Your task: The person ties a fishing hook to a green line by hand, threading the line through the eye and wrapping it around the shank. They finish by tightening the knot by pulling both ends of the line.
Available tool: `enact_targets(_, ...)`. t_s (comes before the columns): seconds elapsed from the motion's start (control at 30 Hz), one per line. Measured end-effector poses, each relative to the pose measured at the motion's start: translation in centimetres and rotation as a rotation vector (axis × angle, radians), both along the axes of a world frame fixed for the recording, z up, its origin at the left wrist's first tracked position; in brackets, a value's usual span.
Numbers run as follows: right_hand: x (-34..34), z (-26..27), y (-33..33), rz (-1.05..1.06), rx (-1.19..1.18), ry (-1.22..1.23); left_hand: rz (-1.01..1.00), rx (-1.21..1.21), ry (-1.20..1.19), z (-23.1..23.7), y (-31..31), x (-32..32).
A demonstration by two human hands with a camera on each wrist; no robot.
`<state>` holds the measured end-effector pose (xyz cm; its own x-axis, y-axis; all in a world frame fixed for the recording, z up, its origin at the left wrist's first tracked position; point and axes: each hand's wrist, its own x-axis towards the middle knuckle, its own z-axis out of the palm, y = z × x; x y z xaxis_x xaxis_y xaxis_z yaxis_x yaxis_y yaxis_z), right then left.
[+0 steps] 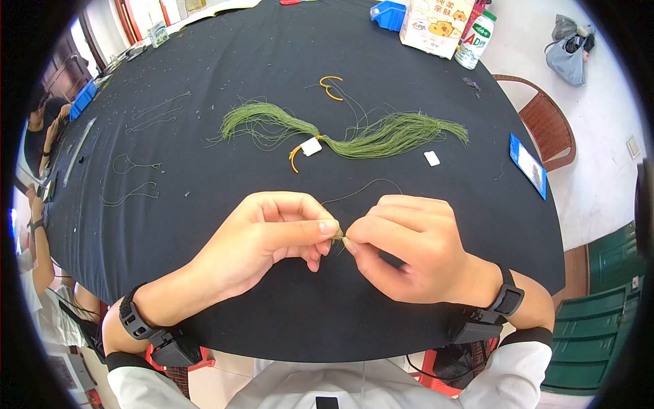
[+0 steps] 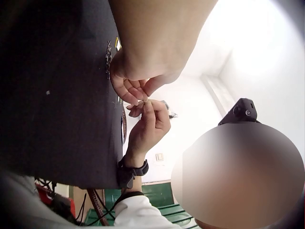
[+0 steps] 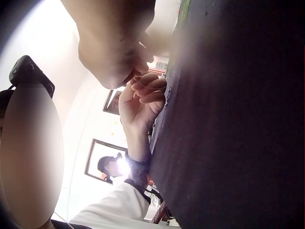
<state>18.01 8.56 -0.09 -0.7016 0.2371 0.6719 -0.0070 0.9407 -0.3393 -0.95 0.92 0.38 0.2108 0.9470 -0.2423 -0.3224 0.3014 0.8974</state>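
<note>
Both hands meet at fingertip height above the dark cloth in the head view. My left hand [image 1: 262,235] pinches a thin green thread between thumb and forefinger. My right hand [image 1: 415,249] pinches the same thread just beside the left fingertips. From the hands the thread [image 1: 371,181] loops up and over the cloth. Beyond lies a green thread bundle [image 1: 388,136], gathered near its middle beside a white tag [image 1: 310,146]. In the left wrist view the left hand [image 2: 143,62] and right hand [image 2: 148,126] touch at the tips; fine detail there is too small to tell.
Yellow rings [image 1: 332,88] and a white piece [image 1: 432,158] lie near the bundle. Loose thread loops [image 1: 136,163] are at the left. A blue packet [image 1: 528,165] lies at the right edge; a bottle [image 1: 476,41], paper bag [image 1: 436,26] and blue bin [image 1: 389,16] stand behind.
</note>
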Motion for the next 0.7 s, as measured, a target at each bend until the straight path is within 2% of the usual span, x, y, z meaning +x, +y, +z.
enact_targets(0.7,0.03,-0.06,0.15,0.013,-0.002,-0.006,0.000,0.010,0.008,-0.31,-0.01,-0.09)
